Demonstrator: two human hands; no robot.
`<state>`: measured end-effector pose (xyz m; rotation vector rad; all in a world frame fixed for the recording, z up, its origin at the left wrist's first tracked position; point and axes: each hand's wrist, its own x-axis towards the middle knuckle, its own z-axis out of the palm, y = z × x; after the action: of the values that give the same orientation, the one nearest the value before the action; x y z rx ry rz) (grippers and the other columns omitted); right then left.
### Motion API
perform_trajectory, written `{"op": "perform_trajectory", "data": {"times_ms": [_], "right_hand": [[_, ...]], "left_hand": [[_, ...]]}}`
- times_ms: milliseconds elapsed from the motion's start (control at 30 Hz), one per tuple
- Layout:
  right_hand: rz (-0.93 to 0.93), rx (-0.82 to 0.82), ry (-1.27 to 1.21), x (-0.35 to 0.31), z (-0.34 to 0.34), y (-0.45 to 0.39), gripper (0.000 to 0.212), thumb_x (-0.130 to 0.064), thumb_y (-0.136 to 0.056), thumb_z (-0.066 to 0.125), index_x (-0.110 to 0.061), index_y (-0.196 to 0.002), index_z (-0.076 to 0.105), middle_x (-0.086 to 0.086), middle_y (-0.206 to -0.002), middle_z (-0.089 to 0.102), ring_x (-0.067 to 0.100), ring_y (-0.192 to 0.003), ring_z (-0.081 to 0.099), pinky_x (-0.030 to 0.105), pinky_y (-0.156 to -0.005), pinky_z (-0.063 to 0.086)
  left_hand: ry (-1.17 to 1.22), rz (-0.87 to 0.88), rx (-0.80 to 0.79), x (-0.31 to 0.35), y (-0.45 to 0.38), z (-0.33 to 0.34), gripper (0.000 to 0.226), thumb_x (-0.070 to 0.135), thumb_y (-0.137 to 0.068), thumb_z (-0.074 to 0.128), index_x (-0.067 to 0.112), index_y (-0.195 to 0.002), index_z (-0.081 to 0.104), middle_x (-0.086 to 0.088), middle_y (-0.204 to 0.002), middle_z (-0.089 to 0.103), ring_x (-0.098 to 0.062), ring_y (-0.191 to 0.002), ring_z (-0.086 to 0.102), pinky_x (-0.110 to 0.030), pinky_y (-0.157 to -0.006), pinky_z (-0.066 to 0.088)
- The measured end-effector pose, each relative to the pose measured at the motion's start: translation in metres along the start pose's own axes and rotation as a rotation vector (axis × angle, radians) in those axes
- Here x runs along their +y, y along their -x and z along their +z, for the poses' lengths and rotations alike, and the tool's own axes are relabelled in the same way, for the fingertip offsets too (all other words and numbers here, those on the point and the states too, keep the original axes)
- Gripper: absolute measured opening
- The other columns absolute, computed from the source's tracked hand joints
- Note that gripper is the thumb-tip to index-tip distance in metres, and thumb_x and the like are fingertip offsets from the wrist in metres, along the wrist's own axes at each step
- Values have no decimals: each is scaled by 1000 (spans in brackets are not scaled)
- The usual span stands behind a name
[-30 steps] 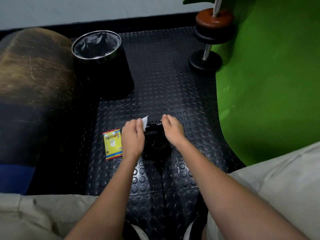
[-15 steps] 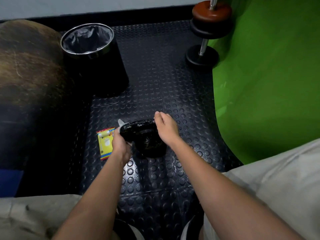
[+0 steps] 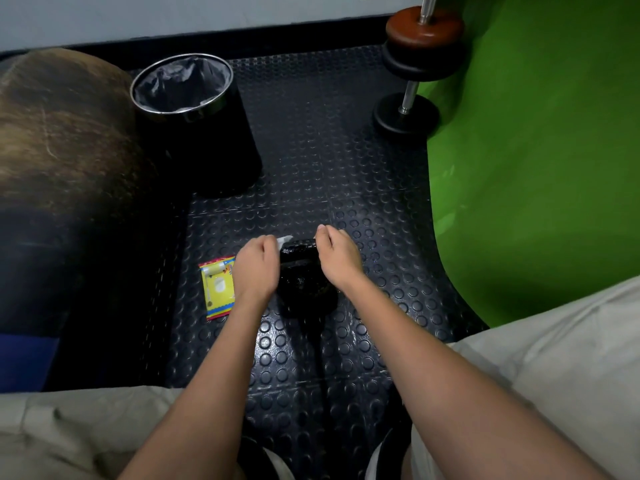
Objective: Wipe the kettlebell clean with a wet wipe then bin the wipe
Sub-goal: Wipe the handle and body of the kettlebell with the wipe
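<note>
A black kettlebell [image 3: 304, 282] stands on the studded rubber floor between my hands. My left hand [image 3: 256, 268] grips a white wet wipe [image 3: 284, 239] against the left end of the kettlebell's handle; only a corner of the wipe shows past my fingers. My right hand [image 3: 337, 258] grips the right end of the handle. A black bin [image 3: 194, 126] with a chrome rim and a grey liner stands open at the back left.
A yellow wipe packet [image 3: 218, 289] lies flat just left of my left hand. A dumbbell [image 3: 415, 64] leans at the back right against a green mat [image 3: 536, 150]. A large brown ball [image 3: 62, 140] fills the left side. My knees frame the bottom.
My left hand moved from low on the kettlebell's left side back up onto the left end of the handle with the wipe. The right hand kept its hold.
</note>
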<state>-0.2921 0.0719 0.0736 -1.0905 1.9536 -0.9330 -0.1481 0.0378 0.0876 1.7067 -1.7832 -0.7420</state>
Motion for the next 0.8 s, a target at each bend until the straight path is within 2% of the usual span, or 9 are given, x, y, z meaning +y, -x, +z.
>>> {"op": "perform_trajectory", "data": {"times_ms": [100, 233, 333, 467, 567, 600, 667, 733, 800], "right_hand": [[8, -10, -20, 2, -2, 0, 43, -45, -107, 30, -23, -75, 49, -3, -95, 55, 23, -97, 55, 36, -82, 41], [5, -25, -40, 3, -5, 1, 44, -44, -107, 31, -18, -78, 51, -2, -93, 55, 22, -93, 55, 36, -80, 41], [-25, -19, -6, 0, -2, 1, 44, -45, -107, 30, -24, -70, 43, -1, -91, 54, 22, -92, 54, 40, -83, 44], [-26, -11, 4, -2, 0, 1, 44, -47, -107, 30, -28, -68, 40, -4, -90, 52, 22, -94, 53, 44, -88, 45], [-25, -5, 0, -3, 0, 0, 44, -46, -107, 30, -25, -70, 42, -4, -90, 52, 22, -93, 54, 44, -89, 46], [-26, -2, 4, -3, 1, 0, 44, -46, -107, 30, -24, -70, 42, -3, -91, 53, 22, -93, 54, 44, -88, 46], [-22, -1, -5, -3, 3, 0, 45, -46, -107, 29, -24, -70, 42, -4, -91, 53, 22, -93, 54, 42, -87, 46], [-19, -1, -12, -3, 3, 0, 45, -45, -107, 30, -24, -70, 42, -6, -90, 52, 21, -92, 54, 41, -86, 44], [-15, -5, -12, -3, 2, 0, 45, -45, -107, 29, -23, -71, 44, -6, -91, 52, 21, -93, 54, 40, -86, 44]], "left_hand": [[-136, 222, 37, -7, 2, 7, 39, 27, -101, 30, 22, -62, 35, 2, -67, 49, -23, -70, 46, -39, -68, 37], [-38, 244, 148, -15, 15, 19, 37, 26, -107, 28, 17, -78, 48, 2, -80, 52, -20, -79, 44, -35, -77, 35], [102, 107, 228, -24, 17, 23, 33, 25, -108, 29, 16, -86, 50, -2, -87, 52, -20, -85, 43, -39, -82, 38], [352, -198, 210, -21, 20, 23, 33, 35, -106, 28, 17, -95, 53, 4, -98, 53, -16, -96, 48, -42, -97, 41], [673, -535, 150, -18, 15, 20, 45, 49, -101, 31, 22, -125, 58, 13, -124, 56, -12, -115, 51, -35, -112, 35], [808, -670, 120, -18, 12, 19, 49, 52, -98, 35, 22, -128, 59, 9, -126, 61, -14, -113, 56, -35, -109, 41], [991, -843, 41, -19, 10, 14, 42, 51, -98, 40, 19, -114, 64, 1, -102, 69, -17, -85, 65, -29, -79, 55], [1045, -826, -29, -20, 8, 12, 32, 41, -101, 41, 19, -105, 64, 0, -89, 68, -14, -67, 64, -22, -55, 52], [1030, -816, -45, -24, 3, 11, 33, 34, -103, 37, 17, -109, 65, -2, -93, 69, -16, -69, 65, -22, -54, 52]]}}
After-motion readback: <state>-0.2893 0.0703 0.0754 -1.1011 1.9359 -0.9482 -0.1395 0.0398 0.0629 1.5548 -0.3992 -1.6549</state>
